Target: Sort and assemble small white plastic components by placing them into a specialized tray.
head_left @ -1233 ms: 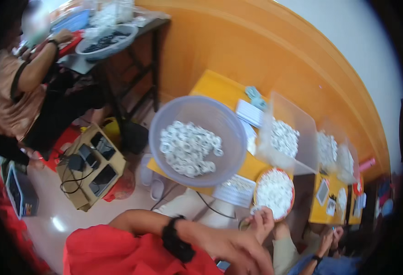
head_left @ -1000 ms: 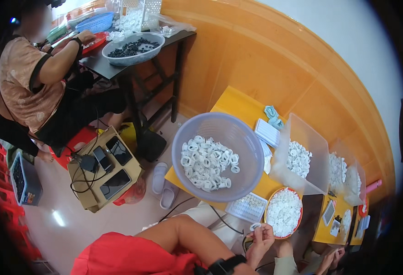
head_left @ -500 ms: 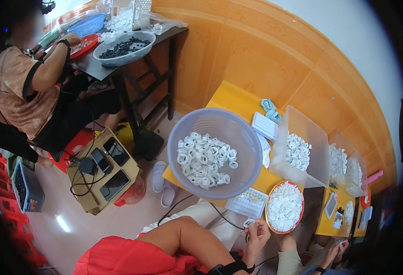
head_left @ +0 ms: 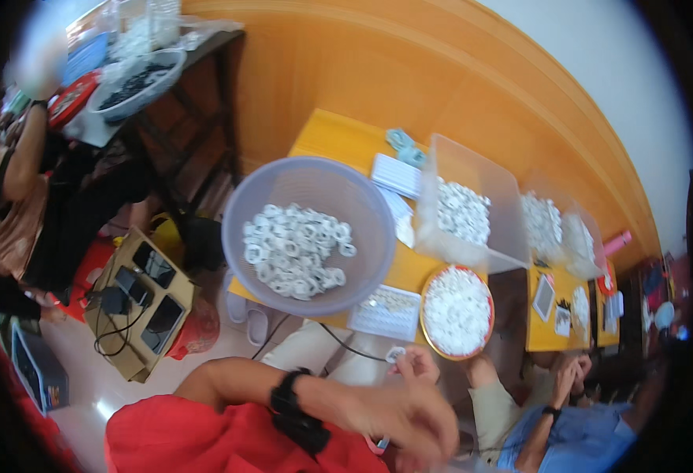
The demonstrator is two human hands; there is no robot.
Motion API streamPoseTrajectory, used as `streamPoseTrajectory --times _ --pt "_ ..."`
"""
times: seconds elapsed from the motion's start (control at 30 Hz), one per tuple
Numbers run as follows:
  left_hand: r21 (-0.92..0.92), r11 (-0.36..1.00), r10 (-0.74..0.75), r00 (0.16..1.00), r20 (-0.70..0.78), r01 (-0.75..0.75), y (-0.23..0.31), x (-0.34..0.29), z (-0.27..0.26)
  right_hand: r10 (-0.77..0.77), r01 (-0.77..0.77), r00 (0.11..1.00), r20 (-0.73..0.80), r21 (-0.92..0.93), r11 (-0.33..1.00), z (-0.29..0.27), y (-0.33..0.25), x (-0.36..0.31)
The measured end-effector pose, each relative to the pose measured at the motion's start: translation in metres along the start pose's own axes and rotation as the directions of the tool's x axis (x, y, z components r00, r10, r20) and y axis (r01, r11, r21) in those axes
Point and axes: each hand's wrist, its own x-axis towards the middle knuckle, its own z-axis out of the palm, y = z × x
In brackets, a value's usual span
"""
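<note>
My left hand [head_left: 413, 410] reaches in from the lower left, with a red sleeve and a black wristwatch [head_left: 295, 418]. Its raised fingertips pinch a small white ring [head_left: 396, 355] just below a white gridded tray [head_left: 386, 314]. Beside the hand stands a round orange-rimmed tray [head_left: 438, 347] heaped with white pieces. A large lilac basin [head_left: 283, 177] holding several white rings sits on the yellow table [head_left: 330, 138] further left. My right hand is out of sight.
Clear plastic bins [head_left: 472, 169] of white rings line the table. A beige-sleeved arm [head_left: 492, 406] and a person in blue [head_left: 590, 441] sit at lower right. A seated person [head_left: 39, 205] works at a dark table [head_left: 204, 47]. A cardboard box with phones [head_left: 137, 296] lies on the floor.
The view has swung and closed in on the yellow table. My left hand has stayed below the round tray, fingers lifted with the small white ring.
</note>
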Motion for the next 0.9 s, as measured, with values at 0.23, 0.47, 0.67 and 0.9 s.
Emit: streamPoseTrajectory --times 0.23,0.47,0.67,0.9 --pt "-0.521 0.813 -0.208 0.705 -0.678 -0.261 -0.023 -0.049 -0.027 -0.037 0.036 0.999 0.008 0.016 0.999 0.015 -0.009 0.004" --pt "-0.539 0.783 -0.207 0.688 -0.696 -0.309 -0.031 -0.05 -0.031 -0.054 0.054 0.998 0.006 -0.001 0.999 0.016 -0.014 0.004" --pt "-0.529 0.795 -0.206 0.687 -0.697 -0.298 -0.031 -0.052 -0.031 -0.034 0.034 0.999 -0.002 0.007 0.999 0.018 -0.014 0.003" --pt "0.161 0.964 0.238 0.419 -0.876 -0.21 -0.029 -0.043 -0.012 -0.024 0.025 0.999 -0.033 0.033 0.999 0.01 -0.008 0.0"
